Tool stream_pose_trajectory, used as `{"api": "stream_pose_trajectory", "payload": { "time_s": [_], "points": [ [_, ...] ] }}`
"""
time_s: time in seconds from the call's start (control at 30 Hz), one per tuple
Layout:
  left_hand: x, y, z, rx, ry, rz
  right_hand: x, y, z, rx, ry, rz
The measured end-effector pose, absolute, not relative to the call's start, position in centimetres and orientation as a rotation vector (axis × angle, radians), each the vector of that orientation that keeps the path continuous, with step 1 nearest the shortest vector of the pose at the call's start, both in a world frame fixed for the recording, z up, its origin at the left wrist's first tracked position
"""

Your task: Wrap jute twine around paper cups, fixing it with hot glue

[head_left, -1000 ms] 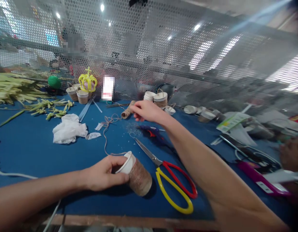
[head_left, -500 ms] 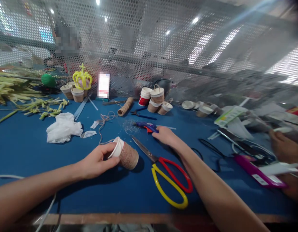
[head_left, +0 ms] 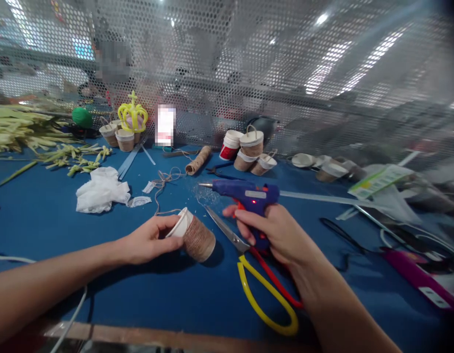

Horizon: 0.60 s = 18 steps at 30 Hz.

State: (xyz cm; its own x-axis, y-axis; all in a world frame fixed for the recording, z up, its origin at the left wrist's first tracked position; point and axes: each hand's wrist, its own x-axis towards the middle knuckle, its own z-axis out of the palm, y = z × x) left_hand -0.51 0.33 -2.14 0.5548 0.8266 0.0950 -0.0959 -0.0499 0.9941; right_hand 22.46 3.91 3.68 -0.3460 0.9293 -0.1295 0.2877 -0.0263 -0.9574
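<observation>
The left forearm enters from the lower left and reaches inward, rising gently, with the wrist nearly straight. The left hand point(head_left: 148, 240) grasps a paper cup point(head_left: 199, 239) by its rim, thumb along the near side and the other fingers bent around the upper edge; their tips are hidden. The cup, wrapped in brown twine point(head_left: 190, 235), is tilted over, its white mouth toward the palm and its base pointing down to the right, just above or on the counter point(head_left: 138, 299); which, I cannot tell.

The right forearm slants up and leftward from the lower right edge. The right hand point(head_left: 282, 235) is wrapped around the handle of a blue glue gun point(head_left: 245, 193), with a finger near the orange trigger point(head_left: 232, 208). It holds the gun level, nozzle to the left, beyond the cup and apart from it. A red light glows on the body, and a clear glue stick point(head_left: 322, 197) juts from the rear.

Scissors point(head_left: 245, 274) lie between the hands, the red handle partly covered by the right one. Past the cup sit a twine roll point(head_left: 198, 161) and a crumpled white cloth point(head_left: 104, 191).
</observation>
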Motion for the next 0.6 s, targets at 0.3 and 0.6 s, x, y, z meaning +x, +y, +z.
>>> {"api": "stream_pose_trajectory", "payload": {
  "time_s": [0.3,0.6],
  "points": [
    [-0.6,1.0,-2.9,1.407,0.726,0.920,21.6,1.0,3.3,-1.548,-1.897,1.151],
    [-0.9,1.1,-2.7,1.626,0.724,0.966,21.2,0.8,2.9,-1.428,-2.156,0.825]
  ]
}}
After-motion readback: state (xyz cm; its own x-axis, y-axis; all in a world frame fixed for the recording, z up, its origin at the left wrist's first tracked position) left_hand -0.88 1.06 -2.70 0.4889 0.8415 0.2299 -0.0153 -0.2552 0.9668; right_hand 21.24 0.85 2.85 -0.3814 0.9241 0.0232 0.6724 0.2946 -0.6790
